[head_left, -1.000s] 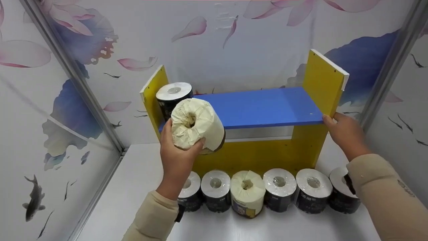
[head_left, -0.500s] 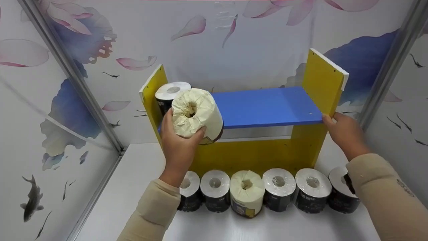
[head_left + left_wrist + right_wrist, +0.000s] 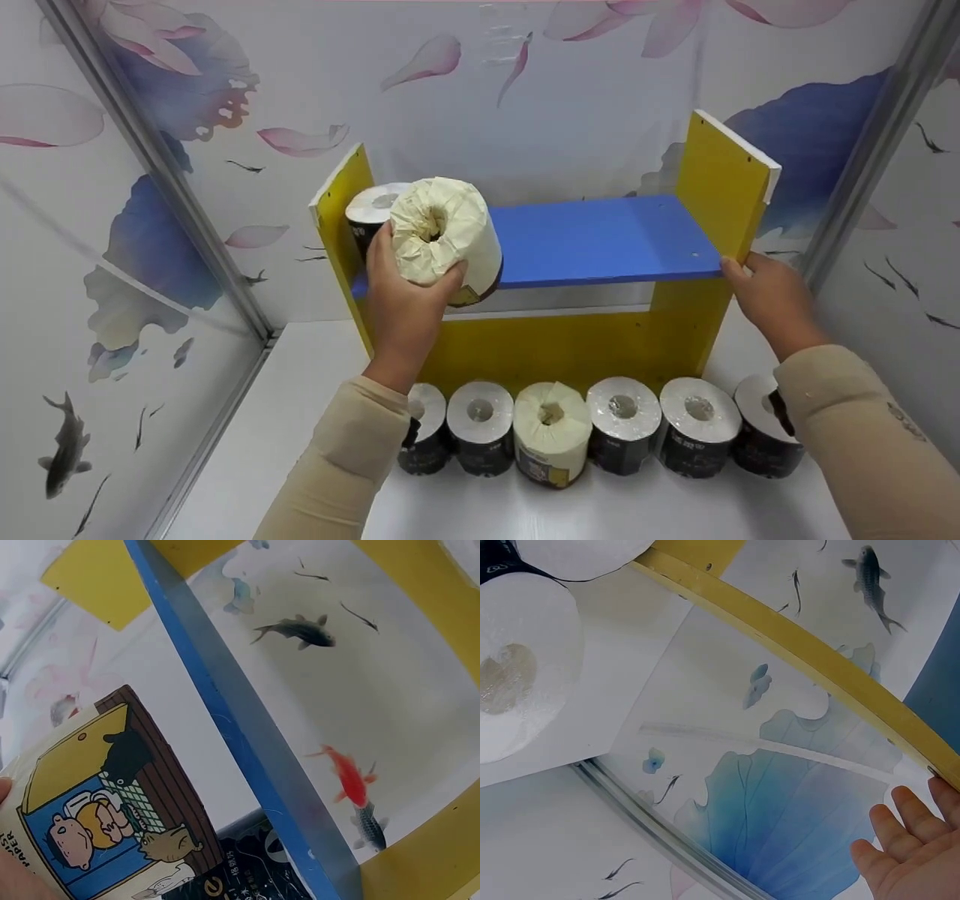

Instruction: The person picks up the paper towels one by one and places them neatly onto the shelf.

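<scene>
My left hand grips a cream paper-wrapped toilet roll, its thumb and fingers on either side. The roll is tilted and held over the blue shelf board's front left; in the left wrist view its cartoon-printed wrapper shows. Partly hidden behind it, a black-wrapped toilet roll stands on the blue board against the left side panel. My right hand holds the right edge of the yellow and blue shelf, thumb at the front; its fingers lie along the panel's outer side.
On the white table, several toilet rolls line up before the shelf: one cream roll among black-wrapped ones. Tall yellow side panels bound the board at both ends. Printed walls and metal corner posts enclose the table.
My left hand has lifted the cream toilet roll upward and slightly forward, from lower in front of the board to above its front edge. The right hand stays at the shelf.
</scene>
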The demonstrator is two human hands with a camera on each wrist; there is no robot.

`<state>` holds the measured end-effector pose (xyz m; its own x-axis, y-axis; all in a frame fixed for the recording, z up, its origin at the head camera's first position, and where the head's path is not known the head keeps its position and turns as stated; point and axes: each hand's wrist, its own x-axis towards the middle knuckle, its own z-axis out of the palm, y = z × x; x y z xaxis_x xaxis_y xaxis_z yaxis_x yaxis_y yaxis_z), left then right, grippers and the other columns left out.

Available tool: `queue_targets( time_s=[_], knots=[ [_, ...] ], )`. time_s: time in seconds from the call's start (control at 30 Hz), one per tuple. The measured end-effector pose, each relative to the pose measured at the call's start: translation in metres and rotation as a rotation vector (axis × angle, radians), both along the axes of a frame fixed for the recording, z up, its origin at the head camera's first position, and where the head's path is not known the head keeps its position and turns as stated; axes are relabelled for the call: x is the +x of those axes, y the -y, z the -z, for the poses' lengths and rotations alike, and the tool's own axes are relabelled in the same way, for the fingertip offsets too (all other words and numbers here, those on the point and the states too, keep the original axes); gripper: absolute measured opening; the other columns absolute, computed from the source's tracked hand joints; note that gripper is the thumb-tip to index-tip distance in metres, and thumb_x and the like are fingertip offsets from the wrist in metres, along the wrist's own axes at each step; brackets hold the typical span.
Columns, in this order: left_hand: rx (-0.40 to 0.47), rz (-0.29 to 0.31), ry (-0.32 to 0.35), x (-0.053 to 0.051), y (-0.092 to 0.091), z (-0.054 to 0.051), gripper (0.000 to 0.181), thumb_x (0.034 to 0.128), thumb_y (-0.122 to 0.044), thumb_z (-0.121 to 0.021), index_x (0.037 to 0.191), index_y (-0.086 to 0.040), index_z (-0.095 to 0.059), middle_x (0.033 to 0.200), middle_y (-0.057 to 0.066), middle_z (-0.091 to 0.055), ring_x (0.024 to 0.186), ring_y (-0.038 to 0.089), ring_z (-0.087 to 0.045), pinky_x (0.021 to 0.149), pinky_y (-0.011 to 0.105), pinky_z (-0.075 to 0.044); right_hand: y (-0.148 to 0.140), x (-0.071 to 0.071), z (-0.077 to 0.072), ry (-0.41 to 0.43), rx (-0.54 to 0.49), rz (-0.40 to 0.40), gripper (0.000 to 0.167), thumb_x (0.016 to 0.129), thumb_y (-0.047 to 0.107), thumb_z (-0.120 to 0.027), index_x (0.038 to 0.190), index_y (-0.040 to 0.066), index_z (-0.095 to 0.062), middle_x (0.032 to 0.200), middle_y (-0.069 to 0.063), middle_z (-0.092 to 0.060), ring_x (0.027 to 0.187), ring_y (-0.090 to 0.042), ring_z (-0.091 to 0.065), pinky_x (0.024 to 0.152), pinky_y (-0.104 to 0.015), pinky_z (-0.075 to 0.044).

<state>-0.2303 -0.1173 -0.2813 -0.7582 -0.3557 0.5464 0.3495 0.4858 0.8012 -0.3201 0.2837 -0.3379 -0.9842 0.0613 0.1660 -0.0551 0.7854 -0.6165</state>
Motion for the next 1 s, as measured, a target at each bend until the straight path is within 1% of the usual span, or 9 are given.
queue_targets(
  time_s=[0.13,0.27,0.43,0.67,0.87,0.93,1.0],
  knots=[
    [0.008,0.006,-0.007,-0.003,-0.003,-0.004,0.096,0.0727,-0.03,-0.082,0.15,-0.006,-0.03,0.151,0.006,-0.033,0.131,0.018,-0.039,0.106,0.035,-0.036,0.0,0.0,0.0,0.014,-0.007,0.007,0.076,0.1,0.056,-0.028,0.14,-0.007,-0.042,0.133,-0.035,-0.047,0.115,-0.05,-0.047,0.09,-0.064,-0.038],
    [0.011,0.003,0.004,-0.006,-0.006,-0.006,0.096,0.0718,-0.03,-0.083,0.149,-0.006,-0.031,0.15,0.006,-0.033,0.13,0.019,-0.039,0.106,0.036,-0.035,0.0,0.0,0.0,0.021,-0.01,0.014,0.077,0.099,0.057,-0.029,0.141,-0.007,-0.041,0.134,-0.035,-0.045,0.117,-0.051,-0.045,0.092,-0.065,-0.037],
    [0.011,0.006,0.012,-0.011,-0.009,-0.01,0.096,0.0718,-0.031,-0.083,0.148,-0.005,-0.032,0.149,0.006,-0.034,0.13,0.019,-0.04,0.107,0.035,-0.035,0.0,-0.001,0.0,0.008,-0.005,0.015,0.075,0.1,0.055,-0.03,0.139,-0.008,-0.042,0.132,-0.036,-0.046,0.115,-0.05,-0.047,0.09,-0.063,-0.038],
    [0.017,0.01,0.027,-0.02,-0.014,-0.016,0.097,0.0717,-0.029,-0.084,0.149,-0.005,-0.03,0.148,0.007,-0.034,0.13,0.019,-0.039,0.108,0.034,-0.035,0.0,0.0,0.0,0.019,0.0,0.011,0.078,0.099,0.057,-0.029,0.141,-0.008,-0.041,0.134,-0.036,-0.045,0.119,-0.051,-0.044,0.092,-0.064,-0.037],
    [0.001,0.012,0.04,-0.026,-0.019,-0.019,0.096,0.0727,-0.026,-0.084,0.149,-0.004,-0.03,0.148,0.009,-0.034,0.132,0.02,-0.037,0.109,0.033,-0.034,0.0,-0.001,0.0,0.02,-0.002,0.015,0.077,0.099,0.057,-0.029,0.143,-0.006,-0.039,0.136,-0.035,-0.044,0.121,-0.052,-0.042,0.094,-0.065,-0.035],
    [-0.007,0.01,0.048,-0.028,-0.02,-0.019,0.095,0.0731,-0.026,-0.083,0.149,-0.004,-0.03,0.148,0.009,-0.034,0.133,0.02,-0.037,0.109,0.033,-0.033,-0.001,-0.001,0.0,0.012,-0.007,0.014,0.076,0.1,0.056,-0.029,0.142,-0.007,-0.04,0.135,-0.035,-0.045,0.12,-0.052,-0.043,0.093,-0.065,-0.036],
    [-0.021,0.001,0.045,-0.03,-0.021,-0.019,0.095,0.0728,-0.025,-0.084,0.148,-0.003,-0.031,0.147,0.01,-0.035,0.133,0.02,-0.037,0.109,0.032,-0.032,0.0,-0.001,0.001,0.002,-0.014,0.015,0.075,0.1,0.055,-0.03,0.14,-0.007,-0.042,0.132,-0.035,-0.048,0.112,-0.05,-0.047,0.087,-0.062,-0.039]
  ],
)
